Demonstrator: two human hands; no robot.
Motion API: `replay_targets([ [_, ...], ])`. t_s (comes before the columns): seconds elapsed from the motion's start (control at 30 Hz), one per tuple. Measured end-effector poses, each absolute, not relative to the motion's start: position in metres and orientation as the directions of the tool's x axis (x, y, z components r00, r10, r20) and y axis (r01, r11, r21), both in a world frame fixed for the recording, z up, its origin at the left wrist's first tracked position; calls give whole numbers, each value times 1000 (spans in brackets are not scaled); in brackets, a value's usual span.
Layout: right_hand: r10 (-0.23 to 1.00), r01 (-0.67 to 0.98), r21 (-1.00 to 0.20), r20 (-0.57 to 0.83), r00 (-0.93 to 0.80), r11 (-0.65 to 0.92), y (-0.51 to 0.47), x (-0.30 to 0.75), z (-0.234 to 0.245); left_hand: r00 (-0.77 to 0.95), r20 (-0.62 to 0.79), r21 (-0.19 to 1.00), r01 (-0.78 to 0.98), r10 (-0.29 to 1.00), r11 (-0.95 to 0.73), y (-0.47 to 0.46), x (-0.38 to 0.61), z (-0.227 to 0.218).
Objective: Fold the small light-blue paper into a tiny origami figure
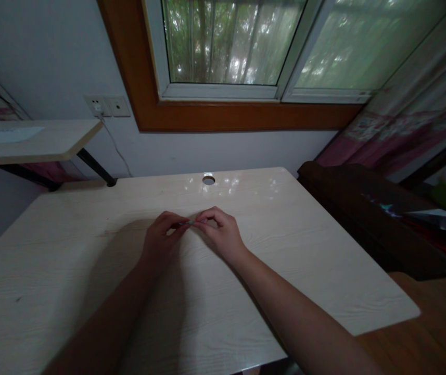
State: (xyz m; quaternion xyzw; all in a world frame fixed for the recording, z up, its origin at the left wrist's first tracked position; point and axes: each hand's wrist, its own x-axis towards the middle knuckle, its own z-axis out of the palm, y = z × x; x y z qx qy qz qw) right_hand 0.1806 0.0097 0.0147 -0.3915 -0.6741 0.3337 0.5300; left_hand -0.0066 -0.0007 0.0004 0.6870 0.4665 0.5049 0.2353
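Both hands meet over the middle of a pale wood-grain desk (304, 250). My left hand (163, 234) is closed in a pinch, thumb against fingertips. Close beside it, my right hand (221, 229) pinches from the other side. Between the two sets of fingertips sits a small, thin greenish item (191, 222), mostly covered by the fingers. Its kind is too small to make out. Each hand appears to grip one end of it.
At the back of the desk is a round cable hole (208, 180). A raised shelf (51, 151) on black legs stands at the left. Behind are a wall socket (107, 106) with a white cord and a window. Dark wooden furniture (347, 208) lies beyond the right edge.
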Motion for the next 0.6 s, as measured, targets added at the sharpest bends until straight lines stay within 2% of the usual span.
replay_targets([
  [0.13,785,210,-757,582,-214,619,8,185,18,94,497,764,423,862,-487,-3,-9,2],
  [0.3,720,234,-681,651,-241,694,9,186,18,85,580,686,485,810,-542,-7,-12,3],
  [0.43,708,258,-660,667,-233,706,10,186,15,97,697,572,522,711,-632,-7,-14,2],
  [0.6,710,214,-681,632,-311,700,12,185,9,145,713,522,544,687,-657,-7,-13,1],
])
